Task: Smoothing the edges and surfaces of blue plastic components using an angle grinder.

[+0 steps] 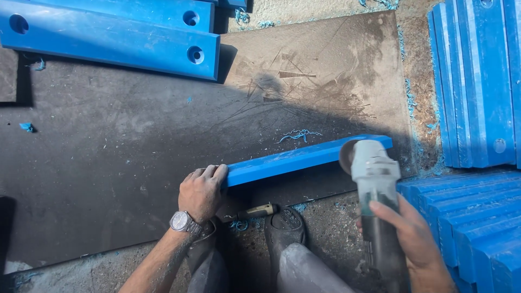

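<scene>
1. The dark scratched board [135, 152] on the floor carries the work; it is the biggest surface, dusty and scored, with blue shavings [298, 134] curled on it near the middle.
2. Stacks of blue plastic slabs [477, 81] stand at the right, far and near, and two drilled blue bars [114, 32] lie at the far left, well apart from the hands.
3. The blue strip [304, 157] being ground lies on edge along the near side of the board, running left to right.
4. The left hand [202, 191] is closed over the strip's left end, pinning it down. Judged from this, a firm downward hold matters so the strip does not chatter.
5. The right hand [415, 239] is wrapped around the body of the angle grinder [374, 179], whose disc meets the strip's right end. A light, even pass looks wise.
6. Dark boots [282, 228] sit just near of the strip, close to a small tool [255, 211] on the floor.
</scene>
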